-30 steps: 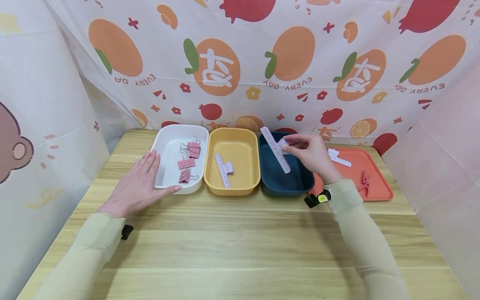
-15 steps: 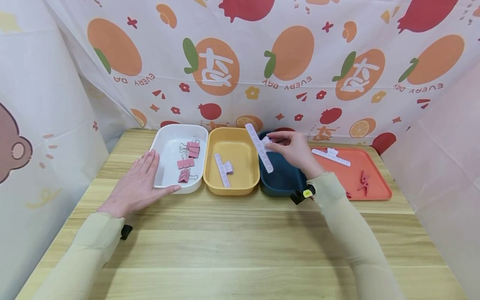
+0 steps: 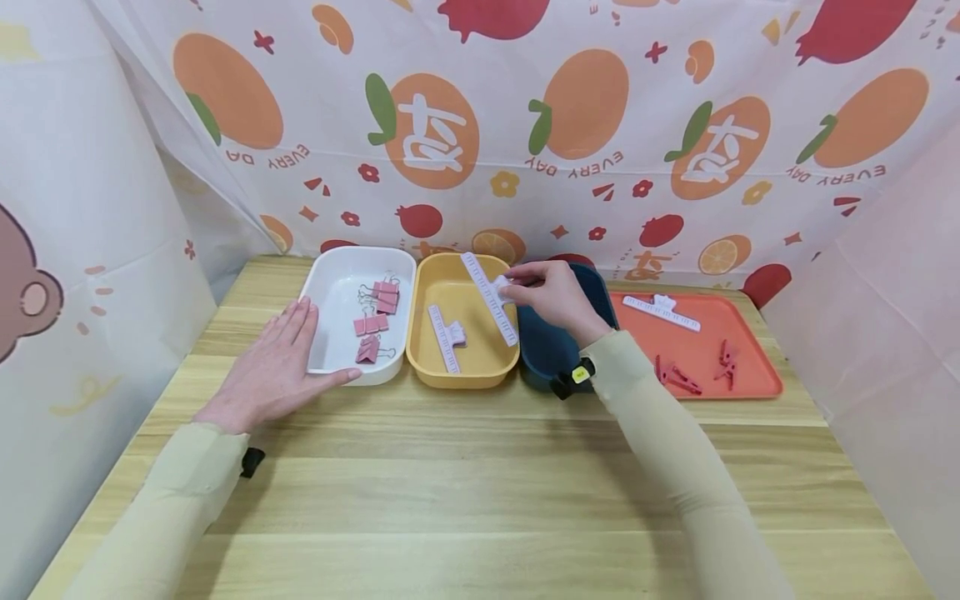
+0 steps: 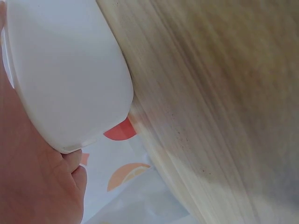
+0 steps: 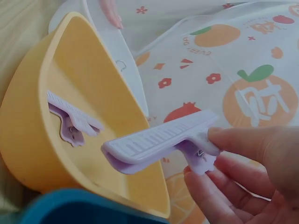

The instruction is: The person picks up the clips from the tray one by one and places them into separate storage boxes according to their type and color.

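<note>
**Right hand holds long clip over yellow bin; left hand flat against white bin**

The right hand (image 3: 553, 298) is raised above the table, forearm running diagonally up from the near right edge, wrist bent toward the left. Its thumb and fingertips (image 5: 243, 140) pinch the handle end of a pale lilac bag clip (image 3: 490, 298); the clip's long ruled bar points down and away from the hand, tilted, over the right side of the yellow bin (image 3: 435, 379). The clip is clear of the bin floor and touches nothing but the fingers.

A second lilac clip (image 3: 447, 337) lies inside the yellow bin, left of the held one.

The left hand (image 3: 276, 372) lies palm down on the wooden table (image 3: 465, 475), fingers straight and together, thumb spread along the near wall of the white bin (image 3: 333, 275). It grips nothing. Pink binder clips (image 3: 375, 321) lie in that bin.

The dark blue bin (image 3: 543, 358) sits under the right wrist. The orange tray (image 3: 750, 333) holds another lilac clip (image 3: 663, 311) and small red pegs (image 3: 693, 371).
</note>
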The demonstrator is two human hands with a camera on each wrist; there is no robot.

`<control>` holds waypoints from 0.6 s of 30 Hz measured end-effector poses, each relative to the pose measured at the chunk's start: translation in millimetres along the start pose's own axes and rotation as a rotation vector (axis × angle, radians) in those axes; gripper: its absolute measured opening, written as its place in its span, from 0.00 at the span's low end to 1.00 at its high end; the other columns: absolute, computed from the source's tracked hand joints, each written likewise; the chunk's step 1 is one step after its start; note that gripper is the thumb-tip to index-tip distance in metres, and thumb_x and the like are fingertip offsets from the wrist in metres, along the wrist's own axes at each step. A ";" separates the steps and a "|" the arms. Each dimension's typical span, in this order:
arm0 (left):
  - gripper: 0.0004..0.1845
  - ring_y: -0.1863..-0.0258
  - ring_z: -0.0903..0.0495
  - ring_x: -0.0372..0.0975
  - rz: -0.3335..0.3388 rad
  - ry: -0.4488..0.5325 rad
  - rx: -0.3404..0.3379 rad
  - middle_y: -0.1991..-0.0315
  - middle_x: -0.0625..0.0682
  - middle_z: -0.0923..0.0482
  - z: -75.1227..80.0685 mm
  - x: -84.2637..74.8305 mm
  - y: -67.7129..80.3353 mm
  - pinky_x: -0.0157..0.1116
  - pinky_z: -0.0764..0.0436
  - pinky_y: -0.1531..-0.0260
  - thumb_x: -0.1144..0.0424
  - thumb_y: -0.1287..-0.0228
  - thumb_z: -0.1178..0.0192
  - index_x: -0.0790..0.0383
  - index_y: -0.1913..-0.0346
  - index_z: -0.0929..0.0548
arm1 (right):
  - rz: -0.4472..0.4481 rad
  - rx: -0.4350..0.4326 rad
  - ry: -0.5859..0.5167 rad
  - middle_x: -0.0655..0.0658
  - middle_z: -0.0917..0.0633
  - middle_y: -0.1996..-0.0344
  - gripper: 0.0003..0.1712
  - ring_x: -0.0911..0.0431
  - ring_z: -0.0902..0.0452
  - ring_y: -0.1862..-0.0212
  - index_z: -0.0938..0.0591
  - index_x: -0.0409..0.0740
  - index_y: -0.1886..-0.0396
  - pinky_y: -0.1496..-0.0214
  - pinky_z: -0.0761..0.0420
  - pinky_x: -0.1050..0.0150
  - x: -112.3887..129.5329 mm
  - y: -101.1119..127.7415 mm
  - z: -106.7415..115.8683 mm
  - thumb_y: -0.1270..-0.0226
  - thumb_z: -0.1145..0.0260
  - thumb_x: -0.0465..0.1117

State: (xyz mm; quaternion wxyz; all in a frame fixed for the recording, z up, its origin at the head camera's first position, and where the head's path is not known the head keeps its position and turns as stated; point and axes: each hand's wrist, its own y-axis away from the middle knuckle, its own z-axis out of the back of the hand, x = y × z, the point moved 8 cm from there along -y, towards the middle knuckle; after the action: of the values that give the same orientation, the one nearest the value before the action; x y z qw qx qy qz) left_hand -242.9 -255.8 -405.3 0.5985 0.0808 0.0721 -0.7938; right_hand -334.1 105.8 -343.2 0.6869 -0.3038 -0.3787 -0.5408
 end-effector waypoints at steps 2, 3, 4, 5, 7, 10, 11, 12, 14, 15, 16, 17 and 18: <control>0.65 0.21 0.61 0.61 0.005 0.000 0.008 0.20 0.70 0.63 -0.2 0.4 -0.1 0.58 0.58 0.25 0.24 0.38 0.48 0.76 0.21 0.58 | -0.031 0.003 -0.008 0.46 0.15 0.56 0.20 0.51 0.18 0.56 0.12 0.44 0.44 0.50 0.14 0.59 -1.7 -2.8 -5.1 0.34 0.25 0.45; 0.65 0.21 0.61 0.61 0.005 -0.001 0.009 0.20 0.70 0.63 -0.3 0.5 -0.2 0.58 0.58 0.25 0.23 0.38 0.48 0.76 0.21 0.58 | -0.047 0.006 -0.014 0.46 0.15 0.55 0.20 0.51 0.18 0.56 0.12 0.44 0.44 0.50 0.14 0.59 -2.7 -4.1 -7.7 0.34 0.25 0.45; 0.65 0.22 0.61 0.61 0.006 -0.003 0.010 0.20 0.70 0.63 -0.3 0.6 -0.2 0.58 0.57 0.25 0.23 0.38 0.48 0.76 0.22 0.58 | -0.063 0.010 -0.021 0.46 0.15 0.55 0.20 0.51 0.18 0.56 0.12 0.45 0.44 0.49 0.14 0.58 -3.9 -5.7 -10.3 0.34 0.25 0.45; 0.65 0.21 0.62 0.61 0.007 -0.003 0.011 0.20 0.70 0.63 -0.4 0.7 -0.2 0.58 0.58 0.25 0.23 0.38 0.48 0.76 0.21 0.58 | -0.074 0.013 -0.033 0.45 0.15 0.55 0.20 0.51 0.18 0.56 0.13 0.44 0.44 0.48 0.14 0.57 -4.4 -7.1 -12.9 0.34 0.25 0.44; 0.65 0.22 0.61 0.61 0.005 -0.003 0.007 0.20 0.71 0.63 -0.2 0.7 -0.2 0.58 0.58 0.25 0.23 0.38 0.48 0.76 0.22 0.58 | -0.092 0.017 -0.057 0.44 0.16 0.55 0.20 0.50 0.17 0.57 0.13 0.43 0.44 0.47 0.14 0.55 -5.1 -9.9 -17.7 0.34 0.25 0.43; 0.65 0.22 0.61 0.61 0.002 -0.002 0.001 0.20 0.71 0.63 -0.1 0.5 -0.1 0.58 0.58 0.25 0.24 0.38 0.48 0.77 0.22 0.58 | -0.115 0.018 -0.072 0.44 0.16 0.55 0.19 0.50 0.17 0.57 0.12 0.43 0.45 0.48 0.14 0.56 -5.7 -13.6 -23.9 0.34 0.25 0.43; 0.65 0.22 0.61 0.61 0.001 -0.002 0.000 0.21 0.71 0.63 0.0 0.3 -0.3 0.58 0.58 0.25 0.24 0.37 0.48 0.77 0.22 0.58 | -0.120 0.017 -0.075 0.44 0.16 0.55 0.19 0.50 0.17 0.58 0.12 0.43 0.45 0.49 0.14 0.57 -5.6 -14.6 -25.6 0.34 0.25 0.43; 0.65 0.22 0.61 0.61 0.000 -0.002 0.000 0.21 0.71 0.63 -0.2 0.3 -0.4 0.58 0.57 0.25 0.24 0.38 0.48 0.77 0.22 0.58 | -0.128 0.013 -0.073 0.45 0.16 0.55 0.19 0.51 0.17 0.58 0.12 0.43 0.45 0.50 0.14 0.59 -6.0 -15.5 -26.9 0.34 0.25 0.43; 0.65 0.22 0.61 0.61 0.003 -0.003 0.003 0.20 0.71 0.63 -0.8 0.7 -0.7 0.58 0.57 0.25 0.23 0.38 0.48 0.77 0.22 0.58 | -0.142 0.006 -0.067 0.45 0.16 0.55 0.19 0.51 0.17 0.58 0.12 0.44 0.45 0.51 0.14 0.62 -7.1 -17.3 -29.2 0.34 0.25 0.43; 0.66 0.22 0.61 0.61 0.005 -0.004 0.006 0.20 0.71 0.63 -1.1 0.9 -0.8 0.58 0.57 0.25 0.23 0.38 0.48 0.76 0.22 0.58 | -0.148 0.004 -0.066 0.46 0.16 0.55 0.19 0.51 0.17 0.58 0.12 0.44 0.45 0.51 0.14 0.63 -7.8 -18.3 -30.3 0.35 0.25 0.44; 0.66 0.22 0.61 0.61 0.006 -0.005 0.006 0.20 0.70 0.63 -1.2 1.2 -1.0 0.58 0.57 0.25 0.23 0.38 0.48 0.76 0.22 0.58 | -0.153 0.003 -0.067 0.46 0.16 0.55 0.20 0.51 0.17 0.58 0.12 0.44 0.45 0.51 0.14 0.63 -8.7 -19.2 -31.4 0.35 0.25 0.44; 0.66 0.22 0.61 0.61 0.006 -0.006 0.006 0.20 0.70 0.63 -1.3 1.4 -1.0 0.58 0.57 0.25 0.23 0.38 0.48 0.76 0.21 0.58 | -0.157 0.002 -0.069 0.46 0.16 0.55 0.20 0.51 0.17 0.58 0.12 0.44 0.45 0.52 0.14 0.64 -9.6 -20.3 -32.4 0.35 0.25 0.44; 0.66 0.22 0.61 0.61 0.007 -0.006 0.007 0.20 0.70 0.63 -1.4 1.7 -1.0 0.58 0.57 0.25 0.23 0.38 0.48 0.76 0.21 0.58 | -0.162 0.003 -0.073 0.46 0.16 0.55 0.20 0.51 0.17 0.58 0.12 0.44 0.45 0.51 0.14 0.64 -10.5 -21.2 -33.6 0.35 0.25 0.44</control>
State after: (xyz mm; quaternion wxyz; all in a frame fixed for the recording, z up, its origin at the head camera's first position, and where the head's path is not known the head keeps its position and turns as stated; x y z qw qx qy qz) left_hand -244.3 -256.9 -407.1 0.6013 0.0808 0.0672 -0.7921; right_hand -349.6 78.6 -369.7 0.6270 -0.2909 -0.4277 -0.5826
